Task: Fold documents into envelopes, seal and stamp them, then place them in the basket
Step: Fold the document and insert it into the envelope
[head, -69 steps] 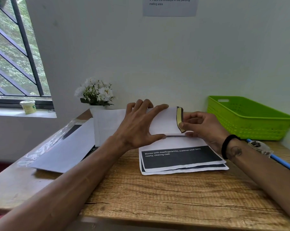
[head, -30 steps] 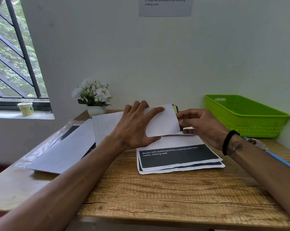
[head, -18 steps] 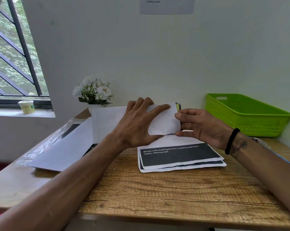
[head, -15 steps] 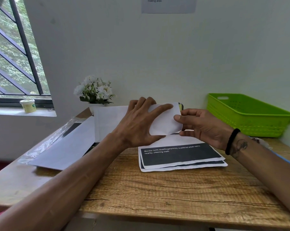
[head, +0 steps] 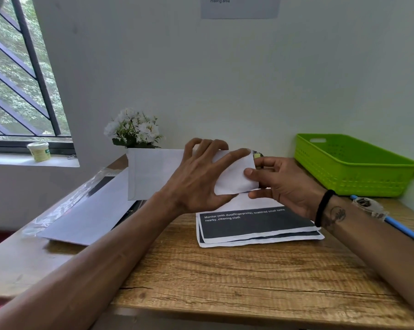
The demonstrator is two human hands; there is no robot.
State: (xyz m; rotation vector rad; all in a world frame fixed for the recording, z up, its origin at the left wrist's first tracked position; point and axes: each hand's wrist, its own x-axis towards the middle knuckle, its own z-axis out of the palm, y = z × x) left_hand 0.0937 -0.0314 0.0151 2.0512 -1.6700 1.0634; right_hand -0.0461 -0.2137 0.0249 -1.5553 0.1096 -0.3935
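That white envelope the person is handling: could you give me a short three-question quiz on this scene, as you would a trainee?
1. True or false: both hands hold the white envelope above the wooden desk.
2. Multiple choice: the green basket stands A) on the window sill, B) at the desk's far right, against the wall, C) on the printed sheets.
3. Fill in: directly below the envelope lies a stack of ___.

Key
1. True: the left hand grips its middle, and the right hand pinches its right end.
2. B.
3. Printed sheets with dark panels.
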